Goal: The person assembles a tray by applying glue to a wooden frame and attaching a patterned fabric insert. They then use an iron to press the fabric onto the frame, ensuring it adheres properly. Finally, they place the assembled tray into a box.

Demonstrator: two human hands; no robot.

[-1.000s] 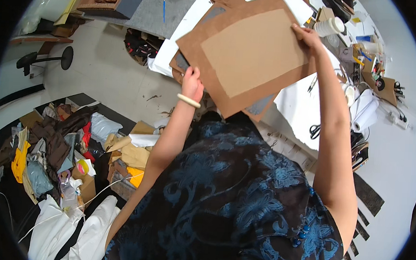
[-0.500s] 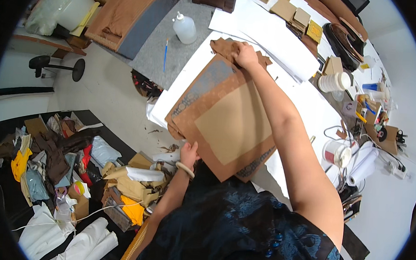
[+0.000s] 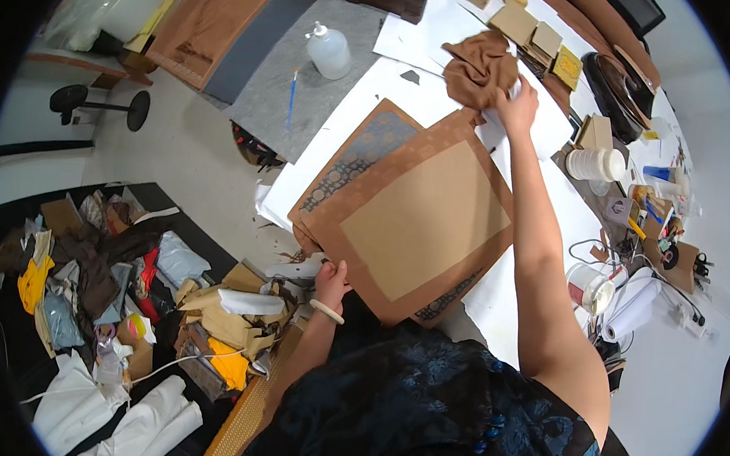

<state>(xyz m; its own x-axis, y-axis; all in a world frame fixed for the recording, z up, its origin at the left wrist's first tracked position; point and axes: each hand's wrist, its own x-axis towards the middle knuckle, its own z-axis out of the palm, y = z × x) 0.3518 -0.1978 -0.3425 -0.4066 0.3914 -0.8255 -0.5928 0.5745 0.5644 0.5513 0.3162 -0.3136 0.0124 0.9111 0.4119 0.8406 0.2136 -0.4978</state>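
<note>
My right hand (image 3: 516,108) is closed on a crumpled piece of brown cloth (image 3: 479,68) at the far side of the white-covered table. Below it lies a flat panel (image 3: 433,211) with a tan rectangular centre and a wide brown border. Partly under that panel is a second brown-edged panel (image 3: 357,156) with a grey and black patterned face. At the near left edge of the top panel is my left hand (image 3: 332,284), its fingers curled and its thumb against the edge. The undersides of its fingers are hidden.
A white pump bottle (image 3: 329,52) and a blue brush (image 3: 293,98) are on the grey surface at far left. Small tan blocks (image 3: 515,24), a white spool (image 3: 594,165) and a white tub (image 3: 589,288) line the right. Scraps (image 3: 87,269) pile up at left.
My right hand has moved right, carrying the brown cloth off the panels' far corner. The top panel has turned and slid right, showing more of the patterned one. My left hand is slightly lower.
</note>
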